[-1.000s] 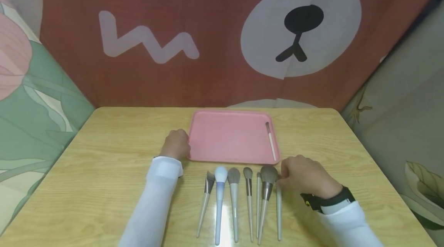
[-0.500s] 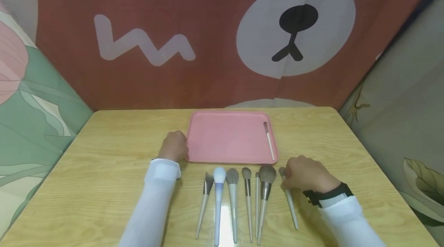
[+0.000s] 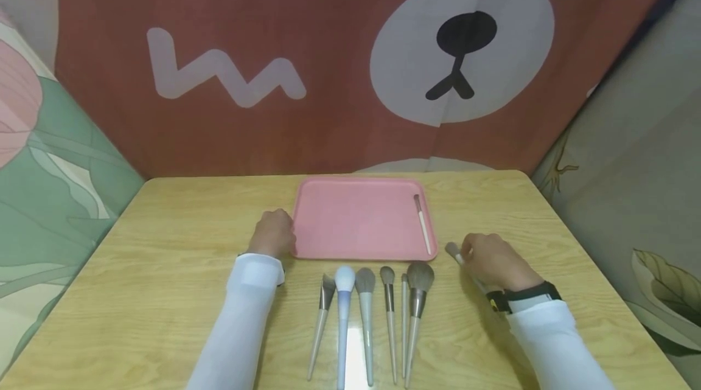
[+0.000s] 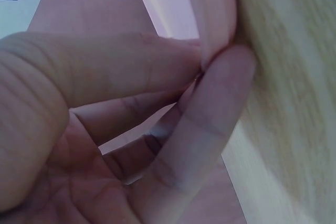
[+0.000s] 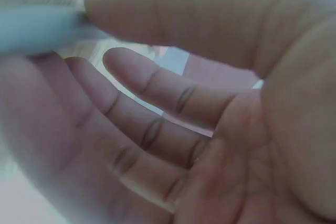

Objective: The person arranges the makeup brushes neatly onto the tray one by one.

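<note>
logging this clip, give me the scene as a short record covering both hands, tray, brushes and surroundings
left hand: pinches the left edge of the pink tray
right hand: holds a brush, to the right of the tray
on tray: one small brush with a pale handle, near the right edge
row of brushes: six, on the near side of the tray, heads toward it
table: light wood
backdrop: brown, with a white zigzag print

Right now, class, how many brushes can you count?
8: one brush in the pink tray, one brush held in the right hand, six brushes in a row on the table.
</note>
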A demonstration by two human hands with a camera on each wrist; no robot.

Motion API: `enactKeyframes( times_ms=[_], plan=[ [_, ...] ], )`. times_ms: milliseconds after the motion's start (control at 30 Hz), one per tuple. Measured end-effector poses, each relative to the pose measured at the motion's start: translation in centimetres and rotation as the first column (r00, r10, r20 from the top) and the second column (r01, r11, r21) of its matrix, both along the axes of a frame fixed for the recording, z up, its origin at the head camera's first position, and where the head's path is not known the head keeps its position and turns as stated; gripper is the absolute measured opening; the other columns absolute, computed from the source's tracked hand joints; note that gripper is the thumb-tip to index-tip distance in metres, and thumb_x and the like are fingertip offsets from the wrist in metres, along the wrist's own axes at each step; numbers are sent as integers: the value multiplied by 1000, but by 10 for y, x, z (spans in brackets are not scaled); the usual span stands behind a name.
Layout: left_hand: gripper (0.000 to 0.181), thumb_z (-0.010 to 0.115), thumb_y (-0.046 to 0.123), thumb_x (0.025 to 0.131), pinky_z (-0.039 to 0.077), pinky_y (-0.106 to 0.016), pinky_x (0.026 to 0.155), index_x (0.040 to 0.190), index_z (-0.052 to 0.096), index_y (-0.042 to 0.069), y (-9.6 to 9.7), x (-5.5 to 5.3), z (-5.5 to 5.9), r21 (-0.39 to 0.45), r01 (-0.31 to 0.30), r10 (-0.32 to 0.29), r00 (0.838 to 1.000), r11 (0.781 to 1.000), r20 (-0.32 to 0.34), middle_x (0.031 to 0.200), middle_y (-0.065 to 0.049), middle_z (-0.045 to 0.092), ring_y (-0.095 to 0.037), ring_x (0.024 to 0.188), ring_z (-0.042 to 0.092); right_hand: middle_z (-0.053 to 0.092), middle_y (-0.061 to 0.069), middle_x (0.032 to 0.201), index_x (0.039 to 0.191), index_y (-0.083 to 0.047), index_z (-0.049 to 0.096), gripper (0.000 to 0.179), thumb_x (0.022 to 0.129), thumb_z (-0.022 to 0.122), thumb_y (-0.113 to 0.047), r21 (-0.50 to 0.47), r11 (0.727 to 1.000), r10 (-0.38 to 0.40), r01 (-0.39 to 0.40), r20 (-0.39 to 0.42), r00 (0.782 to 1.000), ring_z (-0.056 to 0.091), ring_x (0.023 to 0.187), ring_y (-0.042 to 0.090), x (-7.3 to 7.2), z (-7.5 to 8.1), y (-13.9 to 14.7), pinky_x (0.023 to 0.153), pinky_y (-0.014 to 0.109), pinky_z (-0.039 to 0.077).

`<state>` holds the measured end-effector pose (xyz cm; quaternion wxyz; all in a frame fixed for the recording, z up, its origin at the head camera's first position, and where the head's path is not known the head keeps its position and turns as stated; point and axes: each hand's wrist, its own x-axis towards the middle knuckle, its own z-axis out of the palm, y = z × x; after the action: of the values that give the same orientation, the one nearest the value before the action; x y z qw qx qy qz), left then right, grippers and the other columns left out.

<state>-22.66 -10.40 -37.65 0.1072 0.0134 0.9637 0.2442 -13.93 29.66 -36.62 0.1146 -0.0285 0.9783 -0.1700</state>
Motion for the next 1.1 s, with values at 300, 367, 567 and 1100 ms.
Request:
enactKeyframes(
  times_ms=[300, 367, 567, 1100],
  plan=[
    [13, 79, -5, 75, 55, -37, 67, 77, 68, 1, 0, -1, -1, 15, 4, -4, 1000, 1000, -15, 83, -15, 65, -29, 77, 59, 73, 20, 98, 117, 8, 64, 31, 91, 66, -7, -1, 999, -45, 45, -28, 999, 63, 79, 26, 1, -2, -2, 65, 36, 52],
    [12, 77, -5, 76, 55, -37, 67, 77, 68, 2, 0, 0, -1, 18, 6, -6, 1000, 1000, -18, 82, -15, 65, -29, 76, 59, 72, 20, 97, 116, 8, 64, 32, 88, 67, -6, -1, 999, -53, 53, -31, 998, 63, 79, 26, 0, -1, -1, 65, 36, 52],
    [10, 76, -5, 76, 57, -39, 69, 81, 70, 1, -1, -1, -2, 14, 1, 0, 1000, 1000, -22, 85, -16, 67, -29, 78, 61, 71, 19, 96, 116, 7, 63, 28, 91, 65, -6, 11, 998, -62, 62, -19, 998, 62, 78, 26, -3, -3, -2, 64, 35, 50],
    [7, 73, -4, 82, 57, -39, 71, 88, 73, -1, 0, -2, -2, 10, -13, 13, 1000, 1000, -6, 91, -18, 68, -30, 81, 62, 73, 19, 89, 118, 9, 63, 34, 94, 66, -15, -49, 992, -119, 114, -118, 986, 64, 74, 25, -11, -1, -2, 61, 33, 49]
  ],
)
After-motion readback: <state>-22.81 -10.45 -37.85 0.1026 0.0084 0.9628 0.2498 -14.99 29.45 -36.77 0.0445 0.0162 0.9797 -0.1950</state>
